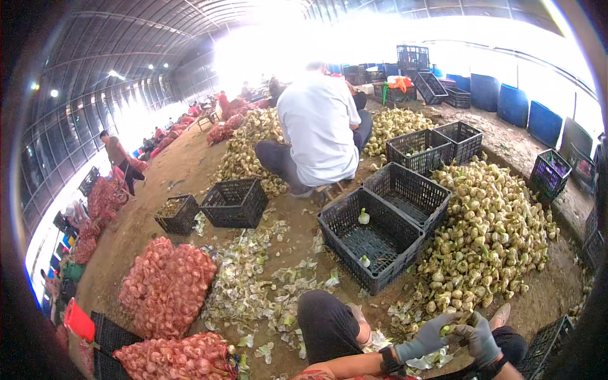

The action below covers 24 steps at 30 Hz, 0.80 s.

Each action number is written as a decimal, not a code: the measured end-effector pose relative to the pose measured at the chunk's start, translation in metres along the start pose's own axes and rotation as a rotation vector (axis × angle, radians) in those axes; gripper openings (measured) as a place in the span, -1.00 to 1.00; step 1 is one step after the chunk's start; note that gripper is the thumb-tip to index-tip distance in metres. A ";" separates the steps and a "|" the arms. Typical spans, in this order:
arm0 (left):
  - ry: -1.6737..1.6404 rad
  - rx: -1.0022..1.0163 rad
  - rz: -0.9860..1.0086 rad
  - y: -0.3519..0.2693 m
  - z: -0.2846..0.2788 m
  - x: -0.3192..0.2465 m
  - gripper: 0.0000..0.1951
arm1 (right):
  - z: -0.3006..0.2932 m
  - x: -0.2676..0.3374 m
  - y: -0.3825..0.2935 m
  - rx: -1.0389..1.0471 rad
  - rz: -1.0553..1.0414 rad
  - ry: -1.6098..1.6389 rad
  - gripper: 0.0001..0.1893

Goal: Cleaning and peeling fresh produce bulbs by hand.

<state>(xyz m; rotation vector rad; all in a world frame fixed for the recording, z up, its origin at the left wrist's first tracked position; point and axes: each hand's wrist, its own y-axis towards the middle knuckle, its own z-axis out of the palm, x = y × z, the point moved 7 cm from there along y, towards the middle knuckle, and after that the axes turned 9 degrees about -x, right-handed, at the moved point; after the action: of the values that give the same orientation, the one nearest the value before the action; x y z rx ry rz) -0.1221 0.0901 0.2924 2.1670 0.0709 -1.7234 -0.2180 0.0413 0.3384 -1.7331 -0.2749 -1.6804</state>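
In grey gloves, my left hand [427, 338] and my right hand [482, 339] meet at the lower right. Between their fingers is a garlic bulb [446, 330] with a bit of green showing, partly covered by the gloves. A large heap of untrimmed garlic bulbs [489, 232] lies just beyond the hands. Left of that heap, a black plastic crate [323, 218] holds two cleaned bulbs, one near its back [364, 216] and one near its front corner [365, 261]. Peeled garlic skins [247, 285] are strewn over the ground to the left of my knee.
A co-worker in a white shirt [318, 128] sits ahead, facing away. More black crates stand behind the near one [408, 190] and left of the co-worker [235, 204]. Red mesh sacks of garlic [166, 285] lie at left. Another crate [546, 349] is at lower right.
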 end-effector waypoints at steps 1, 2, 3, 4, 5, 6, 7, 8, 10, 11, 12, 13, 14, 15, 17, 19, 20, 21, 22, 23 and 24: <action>0.003 -0.003 -0.005 0.000 -0.001 0.008 -0.35 | 0.004 -0.004 -0.006 -0.058 0.073 0.258 -0.66; -0.054 0.029 -0.095 -0.001 0.000 0.020 -0.40 | 0.006 -0.002 -0.017 -0.111 0.060 0.250 -0.72; -0.109 0.060 -0.185 -0.002 0.002 0.030 -0.45 | 0.000 -0.020 -0.013 -0.114 0.061 0.250 -0.72; -0.287 0.057 -0.225 -0.002 -0.002 0.030 -0.50 | -0.004 -0.049 -0.002 -0.069 0.079 0.502 -0.74; -0.278 0.050 -0.226 -0.003 -0.008 0.035 -0.50 | -0.003 -0.071 0.011 -0.004 0.106 0.755 -0.76; -0.494 0.051 -0.327 -0.007 -0.011 0.047 -0.48 | -0.002 -0.083 0.020 0.001 0.163 0.778 -0.76; -0.712 0.063 -0.426 -0.011 -0.010 0.058 -0.46 | -0.004 -0.086 0.025 0.005 0.164 0.784 -0.76; -0.709 0.057 -0.449 -0.012 -0.011 0.068 -0.41 | -0.002 -0.088 0.028 0.044 0.170 0.772 -0.77; -0.812 0.052 -0.558 -0.014 -0.017 0.080 -0.41 | 0.000 -0.089 0.029 0.082 0.176 0.765 -0.78; -0.919 0.045 -0.665 -0.019 -0.017 0.087 -0.40 | -0.002 -0.089 0.030 0.050 0.159 0.668 -0.80; -0.943 0.063 -0.612 -0.020 -0.018 0.083 -0.43 | -0.003 -0.088 0.031 0.019 0.144 0.569 -0.81; -0.942 0.058 -0.612 -0.021 -0.019 0.084 -0.43 | -0.003 -0.086 0.032 -0.011 0.129 0.470 -0.81; -0.447 0.004 -0.334 -0.015 -0.032 0.078 -0.44 | 0.002 -0.074 0.030 -0.036 0.108 0.368 -0.84; 0.049 -0.046 -0.054 -0.013 -0.041 0.066 -0.46 | 0.001 -0.078 0.035 -0.031 0.111 0.366 -0.84; 0.288 -0.039 0.016 -0.011 -0.042 0.037 -0.47 | -0.009 -0.077 0.049 -0.111 -0.171 -0.053 -0.87; 0.431 -0.001 -0.042 -0.012 -0.038 0.043 -0.47 | -0.020 -0.120 0.075 -0.214 -0.137 0.091 -0.87; 0.473 -0.006 -0.016 -0.012 -0.036 0.046 -0.47 | -0.050 -0.171 0.102 -0.307 -0.214 0.032 -0.87; 0.477 -0.007 -0.018 -0.012 -0.037 0.046 -0.47 | -0.069 -0.197 0.116 -0.395 -0.286 -0.027 -0.87; 0.472 -0.026 -0.002 -0.013 -0.038 0.046 -0.45 | -0.045 -0.159 0.101 -0.294 -0.340 -0.151 -0.87; 0.467 -0.045 0.014 -0.014 -0.039 0.046 -0.43 | -0.028 -0.134 0.090 -0.287 -0.337 -0.149 -0.87; 0.465 -0.043 0.017 -0.012 -0.037 0.057 -0.43 | -0.015 -0.106 0.075 -0.336 -0.434 -0.251 -0.91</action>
<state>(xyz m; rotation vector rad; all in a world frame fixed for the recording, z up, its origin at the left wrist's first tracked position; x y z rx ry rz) -0.0770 0.1025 0.2423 2.4802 0.2072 -1.1641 -0.1999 0.0098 0.2124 -2.2667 -0.5417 -1.8900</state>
